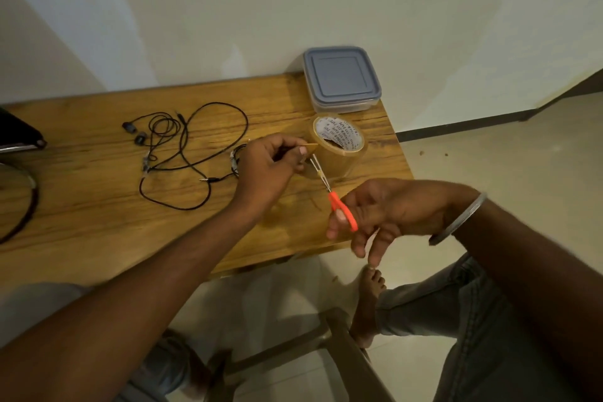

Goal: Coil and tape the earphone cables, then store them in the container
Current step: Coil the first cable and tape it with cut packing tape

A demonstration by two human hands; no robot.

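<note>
Head view, black earphone cables loosely tangled, uncoiled

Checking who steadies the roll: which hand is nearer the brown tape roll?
Left. The left hand is right beside the tape roll, pinching its pulled-out end. The right hand sits nearer the person, off the roll, holding orange scissors whose blades reach toward the tape.

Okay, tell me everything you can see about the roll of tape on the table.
The roll of tape is a wide roll of brown, glossy packing tape with a white printed card in its core. It lies flat on the wooden table, near the right end, just in front of the closed plastic container. The left hand pinches its pulled-out free end, while small orange-handled scissors in the right hand meet the strip.
</note>
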